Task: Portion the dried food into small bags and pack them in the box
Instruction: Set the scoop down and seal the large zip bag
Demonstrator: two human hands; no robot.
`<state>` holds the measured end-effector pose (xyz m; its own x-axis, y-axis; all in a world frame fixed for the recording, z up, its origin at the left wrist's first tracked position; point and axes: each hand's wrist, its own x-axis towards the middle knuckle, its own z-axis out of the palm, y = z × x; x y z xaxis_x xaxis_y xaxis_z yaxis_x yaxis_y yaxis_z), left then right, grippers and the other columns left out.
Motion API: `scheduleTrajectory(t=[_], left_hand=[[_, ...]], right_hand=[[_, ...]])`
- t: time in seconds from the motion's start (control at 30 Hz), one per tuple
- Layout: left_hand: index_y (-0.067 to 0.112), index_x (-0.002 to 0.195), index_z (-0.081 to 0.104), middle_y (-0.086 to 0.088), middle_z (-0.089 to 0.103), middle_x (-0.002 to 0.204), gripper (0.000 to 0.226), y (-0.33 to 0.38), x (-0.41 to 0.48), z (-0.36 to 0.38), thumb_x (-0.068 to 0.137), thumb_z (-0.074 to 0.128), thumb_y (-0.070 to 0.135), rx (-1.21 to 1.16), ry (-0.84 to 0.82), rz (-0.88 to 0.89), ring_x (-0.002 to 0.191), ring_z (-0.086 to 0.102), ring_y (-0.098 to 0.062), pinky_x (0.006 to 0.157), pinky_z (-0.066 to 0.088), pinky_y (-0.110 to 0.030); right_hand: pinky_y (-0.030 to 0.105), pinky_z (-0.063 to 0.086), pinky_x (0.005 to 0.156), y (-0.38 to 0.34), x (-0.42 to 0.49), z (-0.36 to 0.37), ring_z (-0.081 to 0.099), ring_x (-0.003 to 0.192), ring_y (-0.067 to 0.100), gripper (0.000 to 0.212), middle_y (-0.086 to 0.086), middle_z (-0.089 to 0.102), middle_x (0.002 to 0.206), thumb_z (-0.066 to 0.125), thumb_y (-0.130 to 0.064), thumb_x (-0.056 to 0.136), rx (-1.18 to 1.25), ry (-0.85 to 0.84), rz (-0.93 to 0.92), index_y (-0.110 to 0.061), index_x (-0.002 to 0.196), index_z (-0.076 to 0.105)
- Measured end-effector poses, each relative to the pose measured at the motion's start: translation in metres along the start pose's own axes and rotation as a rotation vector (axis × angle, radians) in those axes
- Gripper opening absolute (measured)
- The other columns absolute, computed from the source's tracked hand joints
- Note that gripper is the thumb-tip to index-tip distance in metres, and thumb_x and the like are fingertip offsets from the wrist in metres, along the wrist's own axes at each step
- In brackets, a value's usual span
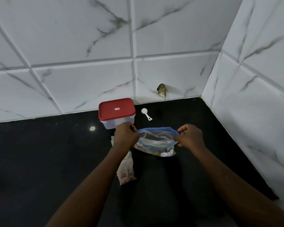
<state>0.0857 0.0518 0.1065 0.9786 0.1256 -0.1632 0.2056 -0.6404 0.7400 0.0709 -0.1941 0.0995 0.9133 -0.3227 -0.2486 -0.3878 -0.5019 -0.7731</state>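
On glossy black counter (pixel 39 161), left grip (pixel 125 135) and right grip (pixel 190 136) pinching blue-rimmed clear plastic bag (pixel 156 140)

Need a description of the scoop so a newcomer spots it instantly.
Find the black counter where it meets the tiled back wall. A clear box with a red lid stands there; just right of it, apart, lies the scoop. It alone is small, all white, with a round bowl and short handle.

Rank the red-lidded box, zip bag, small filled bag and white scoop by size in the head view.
1. zip bag and red-lidded box: alike, unranked
2. small filled bag, partly hidden
3. white scoop
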Motion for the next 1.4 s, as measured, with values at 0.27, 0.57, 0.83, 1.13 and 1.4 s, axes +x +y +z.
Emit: scheduleTrajectory(t=[0.27, 0.57, 0.83, 1.13, 1.4], left_hand=[[0.016, 0.087, 0.066, -0.005, 0.072, 0.083, 0.009, 0.006, 0.005, -0.012, 0.093, 0.073, 0.017, -0.004, -0.104, -0.053, 0.072, 0.075, -0.018, 0.069, 0.064, -0.029], [0.022, 0.091, 0.072, 0.000, 0.074, 0.088, 0.041, 0.026, 0.013, -0.012, 0.084, 0.071, 0.062, 0.560, -0.334, 0.073, 0.085, 0.070, -0.016, 0.085, 0.060, -0.039], [0.019, 0.098, 0.067, 0.006, 0.068, 0.095, 0.018, 0.062, 0.017, 0.018, 0.100, 0.063, 0.037, 0.015, -0.377, 0.361, 0.088, 0.061, -0.007, 0.080, 0.044, -0.026], [0.026, 0.148, 0.045, 0.004, 0.046, 0.146, 0.097, 0.075, 0.027, 0.038, 0.070, 0.081, 0.070, 0.522, -0.472, 0.706, 0.129, 0.048, -0.016, 0.105, 0.043, -0.038], [0.030, 0.111, 0.072, 0.008, 0.069, 0.111, 0.021, 0.089, 0.021, 0.048, 0.095, 0.068, 0.043, 0.519, -0.255, 0.868, 0.103, 0.062, -0.011, 0.094, 0.048, -0.039]], right_hand=[[0.036, 0.064, 0.061, -0.008, -0.003, -0.008, 0.076, 0.063, 0.021, 0.008, 0.012, 0.074, 0.079, 0.078, -0.009, 0.084, 0.013, -0.101, -0.042, -0.005, 0.090, 0.075], [0.040, 0.064, 0.066, 0.002, 0.004, -0.004, 0.072, 0.067, 0.016, 0.018, 0.006, 0.070, 0.075, 0.085, -0.019, 0.079, -0.243, -0.028, -0.147, -0.009, 0.083, 0.071], [0.035, 0.059, 0.073, 0.002, 0.014, -0.010, 0.070, 0.070, 0.017, 0.019, 0.006, 0.074, 0.078, 0.064, -0.022, 0.094, -0.338, -0.018, -0.254, -0.009, 0.089, 0.078], [0.029, 0.062, 0.063, -0.006, 0.010, -0.028, 0.077, 0.078, 0.018, 0.009, 0.008, 0.075, 0.094, 0.065, -0.012, 0.096, 0.256, -0.156, -0.032, -0.017, 0.100, 0.072], [0.030, 0.062, 0.071, 0.008, 0.011, -0.032, 0.076, 0.095, 0.029, 0.031, 0.014, 0.076, 0.107, 0.064, 0.002, 0.094, 0.516, -0.309, -0.095, -0.012, 0.121, 0.063]])
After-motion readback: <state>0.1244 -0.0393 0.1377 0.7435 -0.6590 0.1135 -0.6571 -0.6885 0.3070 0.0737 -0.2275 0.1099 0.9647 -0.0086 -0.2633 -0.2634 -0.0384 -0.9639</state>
